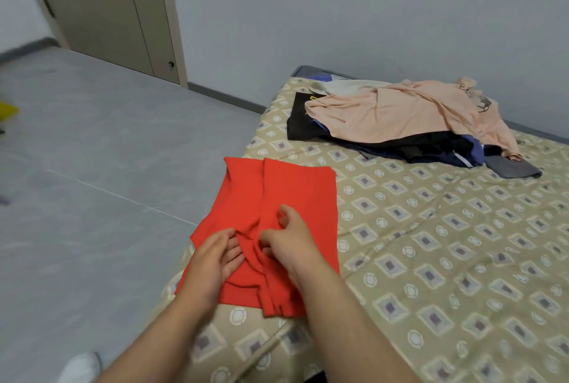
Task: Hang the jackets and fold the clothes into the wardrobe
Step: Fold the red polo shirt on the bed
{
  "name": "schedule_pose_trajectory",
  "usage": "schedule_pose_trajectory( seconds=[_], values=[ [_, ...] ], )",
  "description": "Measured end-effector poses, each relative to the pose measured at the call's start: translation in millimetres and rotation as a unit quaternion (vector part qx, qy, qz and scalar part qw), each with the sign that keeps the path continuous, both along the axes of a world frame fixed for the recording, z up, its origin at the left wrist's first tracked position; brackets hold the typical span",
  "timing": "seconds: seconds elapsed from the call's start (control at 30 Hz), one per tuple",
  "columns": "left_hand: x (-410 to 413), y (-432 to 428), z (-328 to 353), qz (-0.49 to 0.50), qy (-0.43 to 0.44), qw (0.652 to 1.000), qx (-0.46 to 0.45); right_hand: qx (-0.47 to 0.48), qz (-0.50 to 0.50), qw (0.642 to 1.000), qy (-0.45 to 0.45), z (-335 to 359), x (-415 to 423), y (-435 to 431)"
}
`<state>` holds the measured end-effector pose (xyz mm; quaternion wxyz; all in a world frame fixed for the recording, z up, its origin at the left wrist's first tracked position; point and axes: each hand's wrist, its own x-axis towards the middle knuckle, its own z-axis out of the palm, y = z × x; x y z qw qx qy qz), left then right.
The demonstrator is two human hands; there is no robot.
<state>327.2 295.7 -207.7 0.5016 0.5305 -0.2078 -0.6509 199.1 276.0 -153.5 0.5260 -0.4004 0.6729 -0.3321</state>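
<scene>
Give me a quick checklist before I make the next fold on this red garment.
1. Grip: ok, left hand and right hand both hold the red garment at its middle.
2. Fabric flat: not ok, bunched between the hands.
3. Fully on the bed: not ok, its left edge overhangs.
4. Clear of the clothes pile: ok, they lie apart.
5. Wardrobe ready: cannot tell, none in view.

At the left edge a yellow thing [7,111] is cut off and blurred. A white shoe [81,367] is cut by the near edge. The peach garment [385,115] hides most of the dark clothes [415,145] below. If the left hand [212,262] grips the red garment [292,185] I cannot tell.
</scene>
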Motion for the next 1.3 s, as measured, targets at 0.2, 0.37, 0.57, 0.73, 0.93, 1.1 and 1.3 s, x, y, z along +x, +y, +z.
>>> schedule_pose_trajectory(
  seconds=[0.2,0.37,0.57,0.73,0.93,1.1,1.3],
  values=[
    [4,-10,0,-0.022,0.000,0.999,0.030,-0.062,0.018,0.977,0.203,-15,-6,15],
    [9,-18,3,-0.051,-0.025,0.998,0.033,-0.005,0.167,0.934,0.316,-24,-20,-2],
    [21,-65,16,-0.083,-0.168,0.982,-0.021,0.005,0.223,0.896,0.385,-26,2,-10],
    [10,-117,32,-0.262,-0.171,0.950,0.017,-0.025,0.200,0.876,0.439,-29,13,-9],
    [-29,-141,35,-0.384,-0.364,0.848,-0.027,-0.073,0.162,0.927,0.329,-25,11,-16],
    [-16,-154,36,-0.327,-0.384,0.858,-0.099,-0.179,0.133,0.958,0.178,-24,25,-16],
    [47,-140,24,-0.181,-0.275,0.943,-0.039,-0.102,0.232,0.964,0.084,-30,43,-8]
  ],
)
